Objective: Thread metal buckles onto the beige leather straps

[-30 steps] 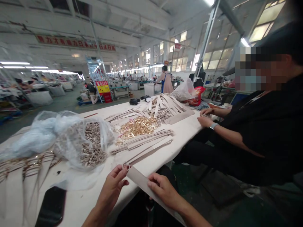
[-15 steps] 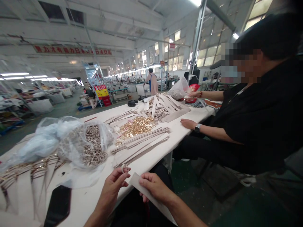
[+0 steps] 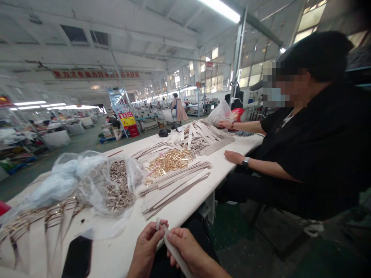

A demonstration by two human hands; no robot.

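My left hand [image 3: 146, 245] is closed in a pinch on a small beige loop [image 3: 158, 222], which stands up at the fingertips. A long beige strap [image 3: 182, 264] is gripped by my right hand [image 3: 187, 245], its upper end narrowed and touching or very near the loop; I cannot tell whether it passes through. Both hands are close together at the table's near edge. Past them lie flat straps [image 3: 178, 185] and a heap of gold buckles [image 3: 171, 160]. To the left, a clear plastic bag [image 3: 97, 185] holds many loops like the one I pinch.
A dark phone [image 3: 77, 256] lies on the white table [image 3: 116, 247], beside straps with buckles [image 3: 37, 239] at the left. Across to the right sits a co-worker in black [image 3: 313, 143], one hand on the table, one near a plastic bag [image 3: 222, 110]. Another strap pile [image 3: 199, 135] is farther back.
My hands have come together, bringing the strap's end up to the loop. The strap has turned and looks narrower. The camera view has shifted slightly.
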